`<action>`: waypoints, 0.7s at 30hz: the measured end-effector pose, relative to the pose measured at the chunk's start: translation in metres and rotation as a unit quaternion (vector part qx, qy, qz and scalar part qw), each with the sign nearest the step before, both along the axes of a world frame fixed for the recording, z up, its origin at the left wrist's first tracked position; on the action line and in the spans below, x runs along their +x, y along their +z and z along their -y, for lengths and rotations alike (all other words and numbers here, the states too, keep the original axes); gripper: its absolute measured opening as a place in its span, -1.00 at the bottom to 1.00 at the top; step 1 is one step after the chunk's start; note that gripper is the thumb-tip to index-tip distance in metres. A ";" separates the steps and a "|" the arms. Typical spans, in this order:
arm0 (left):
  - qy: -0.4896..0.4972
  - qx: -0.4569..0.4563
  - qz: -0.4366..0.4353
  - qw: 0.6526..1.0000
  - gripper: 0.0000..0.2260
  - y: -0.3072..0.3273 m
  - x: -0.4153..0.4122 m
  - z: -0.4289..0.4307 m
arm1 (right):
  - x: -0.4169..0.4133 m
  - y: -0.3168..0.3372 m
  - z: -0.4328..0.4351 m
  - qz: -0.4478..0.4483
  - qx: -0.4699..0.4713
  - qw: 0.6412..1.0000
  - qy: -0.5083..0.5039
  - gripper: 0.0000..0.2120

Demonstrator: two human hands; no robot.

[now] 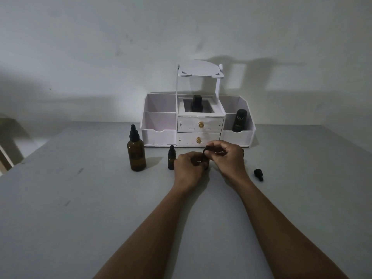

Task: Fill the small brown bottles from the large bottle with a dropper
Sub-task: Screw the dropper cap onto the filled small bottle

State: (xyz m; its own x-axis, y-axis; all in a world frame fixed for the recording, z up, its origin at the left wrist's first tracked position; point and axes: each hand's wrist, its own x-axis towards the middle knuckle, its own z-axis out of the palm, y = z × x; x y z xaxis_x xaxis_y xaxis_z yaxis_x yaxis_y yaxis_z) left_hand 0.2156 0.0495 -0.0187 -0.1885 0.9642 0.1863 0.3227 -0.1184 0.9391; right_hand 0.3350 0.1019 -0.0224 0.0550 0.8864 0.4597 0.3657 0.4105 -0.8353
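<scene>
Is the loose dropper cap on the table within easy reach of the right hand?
Probably yes: the dropper cap lies alone on the table beside the right hand, nothing between, though that hand now grips a small bottle.

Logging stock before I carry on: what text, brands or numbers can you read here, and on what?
"Kahf": on the black container standing in the white organizer's right compartment.
Smaller print lower on that container: too blurred to read.
Large brown bottle, small brown bottle, loose dropper cap: no readable label.
</scene>
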 end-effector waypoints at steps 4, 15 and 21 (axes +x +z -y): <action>0.005 0.005 -0.007 1.000 -0.73 -0.002 -0.001 -0.001 | -0.001 -0.001 0.000 0.002 0.000 1.000 -0.003 -0.81; -0.028 -0.026 -0.017 0.999 -0.58 -0.002 -0.008 0.011 | 0.003 0.006 0.012 0.021 0.037 0.999 -0.032 -0.65; -0.035 -0.028 -0.016 0.999 -0.66 -0.009 -0.030 0.034 | 0.003 0.015 0.022 0.049 0.102 0.993 -0.045 -0.72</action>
